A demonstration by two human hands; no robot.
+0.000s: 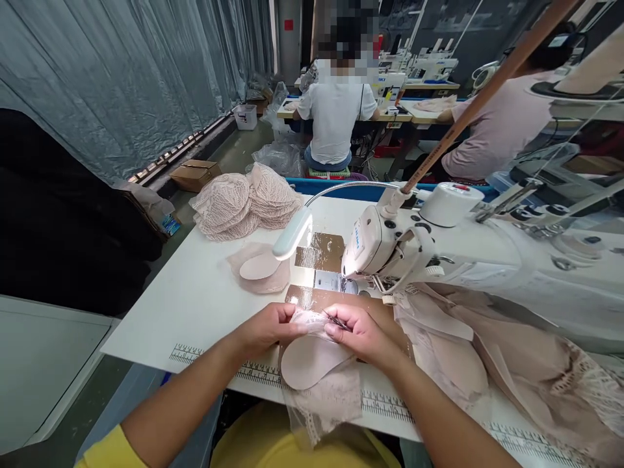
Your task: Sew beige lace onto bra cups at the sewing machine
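Observation:
My left hand [266, 327] pinches the top edge of a beige padded cup with lace [312, 359] that lies at the near edge of the white sewing table [195, 292]. My right hand [363, 333] grips the same piece from the right, and a small dark tool [335, 320] shows between its fingers. Both hands sit just in front of the sewing machine's needle area [348, 286]. Lace from the piece hangs over the table's edge.
A white sewing machine [468, 260] fills the right side, with a lamp arm [297, 234] over the table. A stack of lace cups [248, 201] and one loose cup [260, 268] lie farther back. Beige fabric [487, 351] is piled right. Two people sit at machines behind.

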